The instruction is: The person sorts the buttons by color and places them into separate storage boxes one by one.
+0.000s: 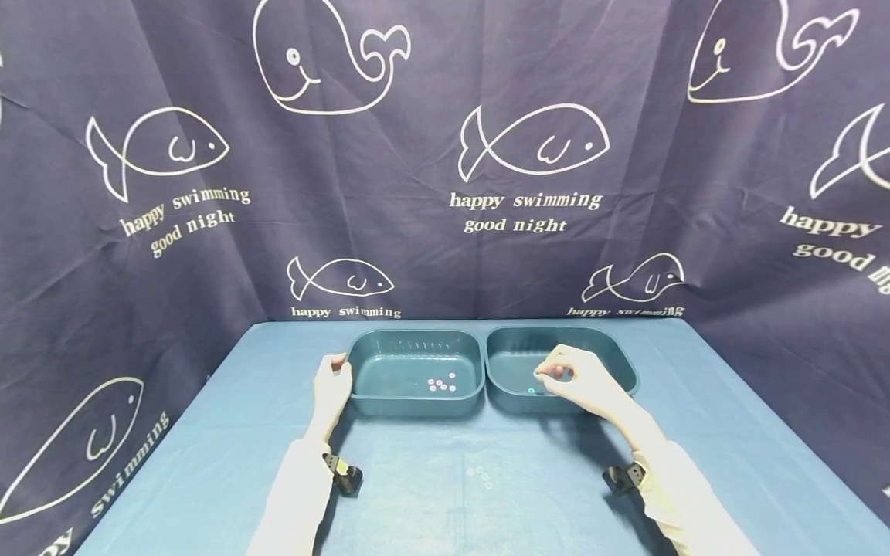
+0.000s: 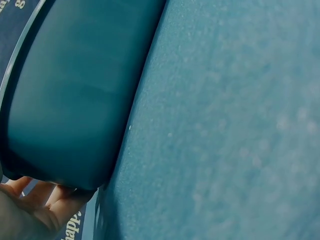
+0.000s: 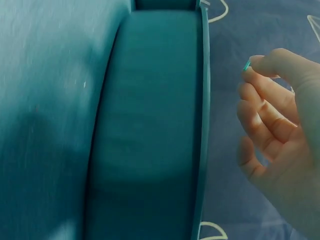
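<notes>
Nearest are pale sleeves (image 1: 288, 502); beyond, the fingers of the right hand (image 1: 587, 378) pinch a small turquoise piece (image 3: 247, 65), probably light, stiff, slippery and best held by its edge, over the right tray (image 1: 511, 400). The left hand (image 1: 332, 388) grips the left tray (image 1: 410, 406) at its left end, with open room above both raised rims.

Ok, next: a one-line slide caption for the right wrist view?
Right hand pinching a small turquoise piece between fingertip and thumb, above a teal tray.
</notes>
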### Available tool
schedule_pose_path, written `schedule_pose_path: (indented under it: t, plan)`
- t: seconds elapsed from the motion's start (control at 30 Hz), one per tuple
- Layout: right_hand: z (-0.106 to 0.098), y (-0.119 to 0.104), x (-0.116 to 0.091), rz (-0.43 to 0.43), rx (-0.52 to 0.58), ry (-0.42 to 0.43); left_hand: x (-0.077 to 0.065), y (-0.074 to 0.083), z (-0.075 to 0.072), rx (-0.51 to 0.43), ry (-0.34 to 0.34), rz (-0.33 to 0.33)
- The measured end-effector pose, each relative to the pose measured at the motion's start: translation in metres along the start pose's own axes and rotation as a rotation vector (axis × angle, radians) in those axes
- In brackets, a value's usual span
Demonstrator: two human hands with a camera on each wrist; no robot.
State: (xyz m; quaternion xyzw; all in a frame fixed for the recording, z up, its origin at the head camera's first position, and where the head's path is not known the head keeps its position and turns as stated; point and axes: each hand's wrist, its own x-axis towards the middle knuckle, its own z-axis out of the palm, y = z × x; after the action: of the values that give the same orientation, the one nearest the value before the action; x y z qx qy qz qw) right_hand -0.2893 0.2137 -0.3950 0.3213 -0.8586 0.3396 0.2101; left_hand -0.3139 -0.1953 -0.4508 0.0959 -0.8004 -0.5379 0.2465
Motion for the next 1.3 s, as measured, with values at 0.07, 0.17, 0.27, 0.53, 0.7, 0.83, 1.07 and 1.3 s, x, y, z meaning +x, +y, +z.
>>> schedule_pose_path:
  t: [0.07,0.17,0.27,0.53,0.7,0.83,1.07,1.3]
  plan:
    - [-0.002,0.005,0.001,-0.002,-0.011,0.008,0.0,0.0,0.0,-0.002,0.0,0.001]
    - [-0.005,0.011,0.001,0.018,-0.016,0.009,-0.001,0.0,-0.001,0.001,-0.004,0.005]
    - [-0.006,0.015,0.0,0.043,-0.015,0.01,-0.001,-0.001,-0.001,0.0,-0.002,0.01]
    - [-0.007,0.023,0.002,0.074,-0.026,0.023,0.0,0.001,0.002,0.012,0.002,0.026]
    - [-0.007,0.027,0.002,0.093,-0.041,0.025,-0.001,0.001,0.001,0.021,0.006,0.037]
    - [-0.007,0.03,0.001,0.115,-0.039,0.022,-0.002,0.0,0.002,0.026,0.005,0.05]
    - [-0.006,0.037,0.001,0.152,-0.065,0.023,-0.002,0.0,0.001,0.015,-0.005,0.036]
    - [-0.006,0.045,-0.001,0.167,-0.104,0.028,-0.002,0.001,0.001,0.015,-0.017,0.022]
